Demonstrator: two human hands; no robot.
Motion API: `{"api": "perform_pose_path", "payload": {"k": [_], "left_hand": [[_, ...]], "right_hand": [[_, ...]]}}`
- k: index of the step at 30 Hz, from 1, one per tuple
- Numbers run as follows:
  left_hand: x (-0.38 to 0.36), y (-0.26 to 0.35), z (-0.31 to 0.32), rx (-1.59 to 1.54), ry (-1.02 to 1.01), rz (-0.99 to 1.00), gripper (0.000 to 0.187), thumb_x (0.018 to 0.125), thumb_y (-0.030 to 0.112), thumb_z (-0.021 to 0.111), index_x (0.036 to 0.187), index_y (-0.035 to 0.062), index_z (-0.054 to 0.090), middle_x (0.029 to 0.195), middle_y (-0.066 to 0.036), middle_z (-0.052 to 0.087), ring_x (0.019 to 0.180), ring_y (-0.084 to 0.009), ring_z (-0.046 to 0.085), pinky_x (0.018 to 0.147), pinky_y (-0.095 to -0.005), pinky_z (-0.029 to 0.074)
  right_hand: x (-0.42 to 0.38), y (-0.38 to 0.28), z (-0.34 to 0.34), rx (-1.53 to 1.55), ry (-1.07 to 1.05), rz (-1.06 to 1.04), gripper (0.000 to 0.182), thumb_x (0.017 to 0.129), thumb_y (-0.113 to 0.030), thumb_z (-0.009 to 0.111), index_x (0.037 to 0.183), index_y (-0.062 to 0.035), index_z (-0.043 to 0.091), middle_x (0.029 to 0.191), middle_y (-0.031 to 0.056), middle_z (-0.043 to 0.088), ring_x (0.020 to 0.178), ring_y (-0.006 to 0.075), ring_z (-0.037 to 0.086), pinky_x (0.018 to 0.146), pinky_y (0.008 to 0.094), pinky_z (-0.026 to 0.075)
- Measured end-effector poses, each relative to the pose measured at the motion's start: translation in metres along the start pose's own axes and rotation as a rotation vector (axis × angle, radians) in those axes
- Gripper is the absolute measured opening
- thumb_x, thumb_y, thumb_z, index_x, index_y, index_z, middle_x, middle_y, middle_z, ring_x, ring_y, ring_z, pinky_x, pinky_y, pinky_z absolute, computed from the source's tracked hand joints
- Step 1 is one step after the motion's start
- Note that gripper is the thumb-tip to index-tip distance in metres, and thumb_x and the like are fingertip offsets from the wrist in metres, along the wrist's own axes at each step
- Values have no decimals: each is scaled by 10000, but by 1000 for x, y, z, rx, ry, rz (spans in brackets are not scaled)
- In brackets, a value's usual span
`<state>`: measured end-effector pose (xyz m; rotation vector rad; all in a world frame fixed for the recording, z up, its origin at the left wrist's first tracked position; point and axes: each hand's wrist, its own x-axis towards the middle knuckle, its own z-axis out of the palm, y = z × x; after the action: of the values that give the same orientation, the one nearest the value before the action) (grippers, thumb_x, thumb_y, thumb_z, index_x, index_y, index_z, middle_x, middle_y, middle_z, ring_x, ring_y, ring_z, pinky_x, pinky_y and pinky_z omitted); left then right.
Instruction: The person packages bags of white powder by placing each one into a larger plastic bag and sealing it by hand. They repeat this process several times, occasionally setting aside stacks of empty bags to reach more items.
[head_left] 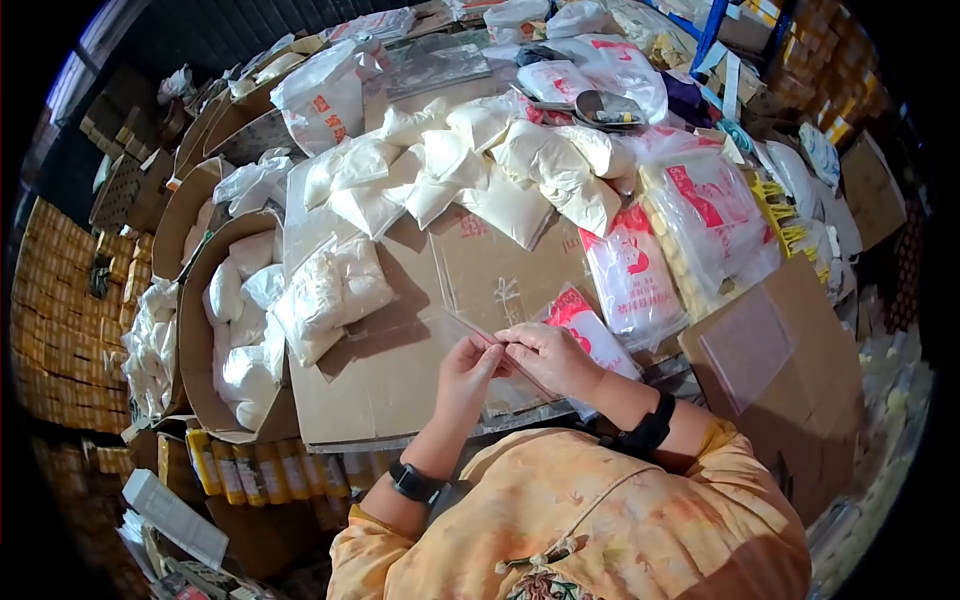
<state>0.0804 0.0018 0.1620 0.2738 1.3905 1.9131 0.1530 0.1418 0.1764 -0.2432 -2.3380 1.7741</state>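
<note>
Yellow-orange patterned clothing [590, 510] lies nearest, below the fingers, with a cord and a knotted trim down its front. Just above it, the left hand [466, 372] and the right hand [556, 357] meet close together over the near edge of the table. Their fingers are bent and pinch a thin plastic bag [470, 324], seen nearly edge-on as a slanting strip with a pinkish edge; it runs from above the left fingers down past the right ones. Whether its mouth is open cannot be told. A dark watch [414, 483] circles the left wrist, and a black band [645, 428] wraps the right forearm.

Directly beyond the fingers, flat brown cardboard [430, 275] covers the table. Farther beyond, filled pale bags [440, 165] lie heaped against one another, and a smaller cluster of filled bags [335, 290] rests to the left of the fingers. Past that cluster, farther left, an open carton [205, 385] holds more whitish bags.

Close to the right of the fingers is a red-and-white printed packet [590, 335], with a larger printed bundle [632, 275] behind it. Farther right, a clear flat sheet [745, 345] lies on a tilted cardboard piece [815, 385].
</note>
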Motion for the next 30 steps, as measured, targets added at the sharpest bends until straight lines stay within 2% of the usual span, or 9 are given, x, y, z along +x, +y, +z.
{"api": "perform_pose_path", "payload": {"k": [8, 11, 14, 17, 20, 23, 27, 28, 30], "left_hand": [[-4, -3, -2, 100, 9, 30, 106, 892, 91, 513, 832, 4, 517, 770, -67, 596, 671, -122, 568, 624, -241, 474], [-9, 2, 3, 57, 4, 37, 109, 897, 91, 503, 841, -1, 520, 781, -65, 592, 690, -127, 572, 651, -245, 480], [-11, 0, -2, 92, 11, 30, 91, 897, 74, 493, 867, -8, 521, 809, -64, 588, 725, -134, 579, 681, -253, 488], [-11, -5, -6, 154, 18, 64, 68, 893, 51, 485, 883, -8, 517, 829, -63, 587, 737, -136, 581, 693, -260, 492], [-16, -4, -4, 168, 11, 119, 54, 879, 43, 486, 862, 19, 531, 757, -38, 585, 660, -101, 543, 626, -228, 450], [-17, -6, -10, 169, 1, 78, 57, 876, 44, 471, 864, 20, 522, 742, -30, 575, 667, -105, 557, 641, -232, 459], [-15, -9, -18, 329, -94, -87, 168, 905, 172, 489, 843, 19, 521, 701, -40, 566, 632, -102, 534, 606, -232, 456], [-15, -14, -20, 318, -70, -107, 232, 919, 239, 469, 860, 25, 537, 698, -32, 560, 611, -91, 517, 582, -221, 444], [-13, -14, -21, 188, -27, -121, 243, 925, 245, 457, 872, 25, 545, 687, -25, 554, 608, -87, 516, 566, -218, 438]], "right_hand": [[-9, 11, 1, 156, -115, 105, 239, 882, -51, 480, 1081, 58, 553, 939, 78, 622, 885, 105, 570, 783, 241, 459], [-8, 4, -4, 302, -161, 164, 285, 859, -79, 477, 1096, 69, 536, 962, 126, 632, 877, 156, 594, 786, 280, 458], [-9, 11, 1, 400, -186, 243, 321, 863, -113, 490, 1109, 90, 521, 987, 115, 624, 907, 153, 582, 792, 282, 457], [-7, 19, 7, 246, -218, 129, 258, 874, -136, 526, 1059, 43, 555, 931, 88, 621, 862, 124, 574, 762, 254, 462], [-2, -1, 1, -175, -206, 45, 247, 812, -226, 554, 941, -17, 584, 802, 171, 626, 752, 301, 618, 651, 364, 472], [3, -2, 3, -333, -210, 50, 197, 800, -237, 534, 835, -44, 551, 736, 196, 589, 710, 372, 578, 614, 429, 450], [9, -2, 8, -435, -328, -35, 189, 801, -219, 499, 812, -33, 528, 733, 189, 593, 720, 369, 583, 628, 443, 446], [10, -7, 11, -427, -343, -32, 184, 798, -212, 496, 811, -31, 525, 731, 188, 593, 719, 369, 583, 627, 440, 447], [12, -8, 18, -391, -337, -11, 172, 797, -191, 485, 797, -23, 517, 731, 188, 595, 714, 364, 584, 624, 426, 449]]}}
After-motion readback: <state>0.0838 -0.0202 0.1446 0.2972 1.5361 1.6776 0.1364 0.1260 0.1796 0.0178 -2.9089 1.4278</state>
